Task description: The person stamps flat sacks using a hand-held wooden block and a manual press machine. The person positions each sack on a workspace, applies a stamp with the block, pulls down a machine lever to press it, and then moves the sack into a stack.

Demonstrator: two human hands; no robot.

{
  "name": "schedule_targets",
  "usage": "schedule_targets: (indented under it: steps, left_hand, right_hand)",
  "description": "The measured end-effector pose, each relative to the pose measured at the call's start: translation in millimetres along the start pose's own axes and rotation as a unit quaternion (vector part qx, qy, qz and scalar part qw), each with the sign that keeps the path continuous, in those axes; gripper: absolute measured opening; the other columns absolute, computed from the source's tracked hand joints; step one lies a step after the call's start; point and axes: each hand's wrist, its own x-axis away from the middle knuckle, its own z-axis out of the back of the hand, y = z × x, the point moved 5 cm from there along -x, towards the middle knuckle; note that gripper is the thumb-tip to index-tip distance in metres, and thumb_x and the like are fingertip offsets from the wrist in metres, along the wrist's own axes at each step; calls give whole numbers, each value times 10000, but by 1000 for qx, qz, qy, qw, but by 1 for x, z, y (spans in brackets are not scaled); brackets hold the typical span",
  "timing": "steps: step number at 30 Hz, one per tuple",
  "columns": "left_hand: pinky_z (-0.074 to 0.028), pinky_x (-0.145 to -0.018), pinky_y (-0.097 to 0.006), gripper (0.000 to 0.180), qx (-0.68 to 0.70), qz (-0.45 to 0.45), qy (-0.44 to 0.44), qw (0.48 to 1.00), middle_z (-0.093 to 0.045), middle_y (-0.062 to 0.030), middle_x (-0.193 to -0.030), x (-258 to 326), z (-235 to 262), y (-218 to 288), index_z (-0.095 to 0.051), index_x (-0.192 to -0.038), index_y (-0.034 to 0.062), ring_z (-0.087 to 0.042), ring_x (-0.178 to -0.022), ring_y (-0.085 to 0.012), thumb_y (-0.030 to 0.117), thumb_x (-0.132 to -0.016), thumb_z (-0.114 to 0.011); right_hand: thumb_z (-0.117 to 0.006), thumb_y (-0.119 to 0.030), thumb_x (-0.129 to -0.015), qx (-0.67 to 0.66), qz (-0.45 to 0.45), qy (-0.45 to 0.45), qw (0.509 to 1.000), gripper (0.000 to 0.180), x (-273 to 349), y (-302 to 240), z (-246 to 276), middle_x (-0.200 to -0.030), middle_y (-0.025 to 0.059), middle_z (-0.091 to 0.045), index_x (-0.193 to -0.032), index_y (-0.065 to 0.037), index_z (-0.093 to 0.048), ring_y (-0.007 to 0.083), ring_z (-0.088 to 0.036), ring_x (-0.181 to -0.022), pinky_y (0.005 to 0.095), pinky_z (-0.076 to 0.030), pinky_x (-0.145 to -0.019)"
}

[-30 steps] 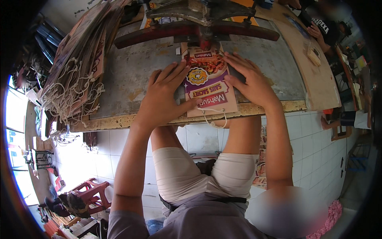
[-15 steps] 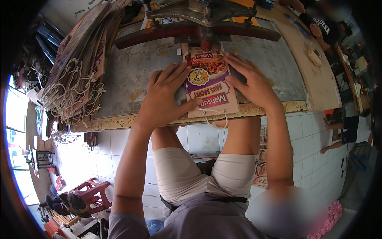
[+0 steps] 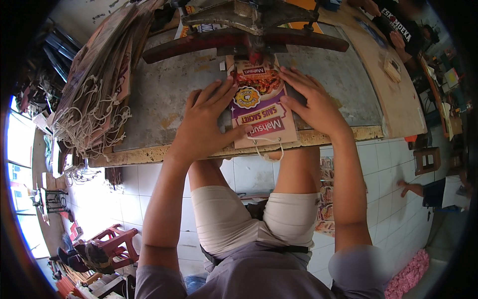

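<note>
A printed paper bag [image 3: 261,107], purple and pink with a food picture and a white cord handle hanging over the table edge, lies flat on a worn grey table [image 3: 159,94]. My left hand [image 3: 204,124] presses flat on the bag's left side, fingers spread. My right hand [image 3: 311,102] rests flat on its right side. The bag's far end sits under a dark red lever press [image 3: 246,40] at the table's back.
A tall stack of brown paper bags with white cord handles [image 3: 92,89] stands at the left of the table. A wooden board [image 3: 383,65] runs along the right, with another person [image 3: 398,27] beyond it. Red plastic stools [image 3: 107,244] stand on the tiled floor.
</note>
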Motion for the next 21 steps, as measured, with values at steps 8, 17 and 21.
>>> schedule_targets:
  steps: [8, 17, 21]
  left_hand:
    - [-292, -1290, -548, 929, 0, 2, -7, 1000, -543, -169, -1672, -1, 1, 1, -608, -1542, -25, -439, -1581, -371, 553, -855, -846]
    - [-279, -1298, -571, 934, 9, 5, -8, 1000, -515, -185, -1688, 0, 1, 1, -572, -1578, -10, -419, -1591, -381, 547, -872, -826]
    - [-298, -1289, -589, 880, -13, 13, 5, 1000, -546, -196, -1652, 5, 3, 7, -593, -1556, 1, -417, -1590, -391, 525, -886, -819]
  right_hand:
    - [-711, -340, -1072, -7, -10, -12, 1000, 629, 1, -2, 0, -1719, 71, -496, -1623, -89, -542, 284, -378, -1637, 500, -275, -1354]
    - [-692, -405, -1075, -11, 3, 0, 1000, 643, 1, 0, 0, -1699, 110, -510, -1591, -45, -561, 308, -414, -1610, 516, -294, -1339]
    - [-695, -393, -1075, -6, 4, -6, 1000, 639, 1, -4, 0, -1696, 118, -512, -1588, -37, -562, 312, -418, -1606, 518, -301, -1334]
